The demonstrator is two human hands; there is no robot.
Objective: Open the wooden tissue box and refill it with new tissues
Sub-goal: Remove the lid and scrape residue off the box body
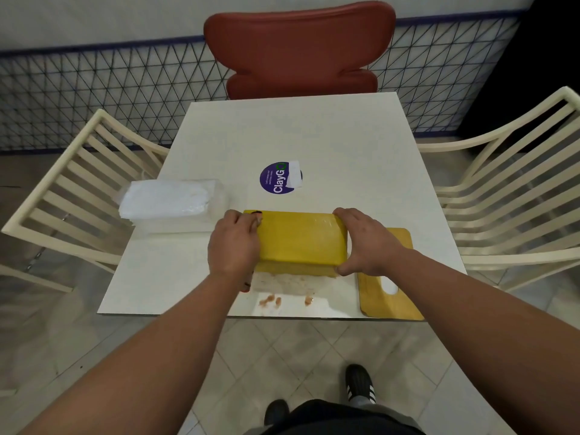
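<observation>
Hands grip the wooden box [299,238] by its two short ends: the left hand [233,243] wraps the left end, the right hand [365,243] the right. Its long axis runs left to right across the near part of the table [314,136]. The slotted lid [389,277] lies flat just beside the right hand; the tissue pack [169,199] sits nearer the left hand, so that hand likely reaches it.

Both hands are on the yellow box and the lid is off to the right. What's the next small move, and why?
Probably free the left hand and reach for the tissue pack. The wooden box is gripped at both ends, the right hand can steady it alone, the slotted lid already lies beside it, and the pack sits unopened-looking on the table, to the left.
</observation>
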